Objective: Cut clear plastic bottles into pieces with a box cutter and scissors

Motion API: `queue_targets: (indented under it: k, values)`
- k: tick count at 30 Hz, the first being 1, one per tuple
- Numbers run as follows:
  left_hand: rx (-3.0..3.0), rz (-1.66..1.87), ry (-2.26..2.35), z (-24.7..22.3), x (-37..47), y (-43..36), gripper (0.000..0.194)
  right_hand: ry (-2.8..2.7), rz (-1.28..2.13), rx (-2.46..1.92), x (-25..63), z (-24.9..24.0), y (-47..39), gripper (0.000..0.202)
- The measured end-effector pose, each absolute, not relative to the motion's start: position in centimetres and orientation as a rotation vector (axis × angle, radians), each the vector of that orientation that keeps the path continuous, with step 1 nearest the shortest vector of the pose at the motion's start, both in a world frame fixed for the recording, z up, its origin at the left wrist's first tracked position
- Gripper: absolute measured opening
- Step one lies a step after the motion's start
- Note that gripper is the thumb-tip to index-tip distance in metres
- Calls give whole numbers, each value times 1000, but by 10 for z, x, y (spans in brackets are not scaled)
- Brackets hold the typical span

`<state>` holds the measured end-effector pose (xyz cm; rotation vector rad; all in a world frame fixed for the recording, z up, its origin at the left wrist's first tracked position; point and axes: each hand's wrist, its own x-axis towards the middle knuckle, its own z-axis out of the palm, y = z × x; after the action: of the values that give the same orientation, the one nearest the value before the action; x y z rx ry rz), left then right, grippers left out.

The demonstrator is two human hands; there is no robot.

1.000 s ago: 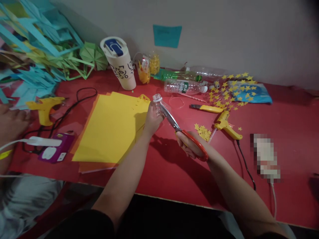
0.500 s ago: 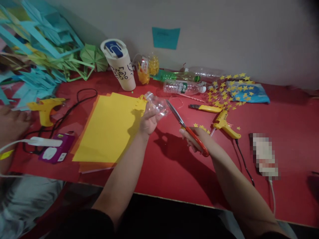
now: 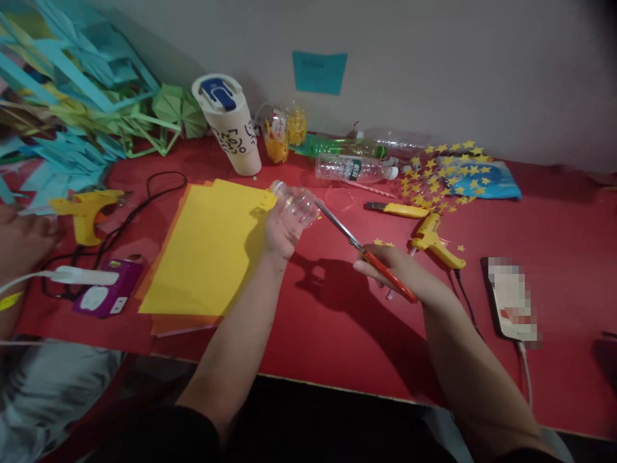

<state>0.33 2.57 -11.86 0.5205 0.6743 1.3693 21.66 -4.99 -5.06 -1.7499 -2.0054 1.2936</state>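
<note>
My left hand [image 3: 281, 231] holds a clear piece of plastic bottle [image 3: 299, 204] above the right edge of the yellow paper [image 3: 197, 247]. In my right hand [image 3: 393, 267] are red-handled scissors [image 3: 388, 275], their blades pointing up and left, with the tip at the plastic's right side. Whether the tip touches the plastic I cannot tell. Small yellow stars lie just behind my right hand, near a yellow glue gun [image 3: 436, 243] and a yellow cutter knife [image 3: 402, 210].
Behind stand a white tumbler [image 3: 234, 138] and cups with yellow pieces; plastic bottles [image 3: 344, 168] lie beside them. At the left are another glue gun [image 3: 87, 212], a purple power adapter [image 3: 107, 292] and a person's hand [image 3: 24, 235]. A phone [image 3: 511, 299] lies right.
My left hand has moved slightly left with the plastic piece and turned its palm up more. The scissors have shifted a little right and down at the handles, with the blades looking more closed.
</note>
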Motion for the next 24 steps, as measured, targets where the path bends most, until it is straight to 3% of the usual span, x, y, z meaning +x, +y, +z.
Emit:
queue_targets:
  k: [4, 9, 24]
  values:
    - [497, 1415, 663, -118, 1, 24, 35, -2086, 1282, -1748, 224, -45, -49, 65]
    - [481, 1399, 727, -123, 1, 24, 23, -2130, 1348, -1767, 220, -51, -47, 64]
    - [516, 1384, 804, -132, 3, 28, 30, -1901, 1550, -1781, 212, -67, -49, 58]
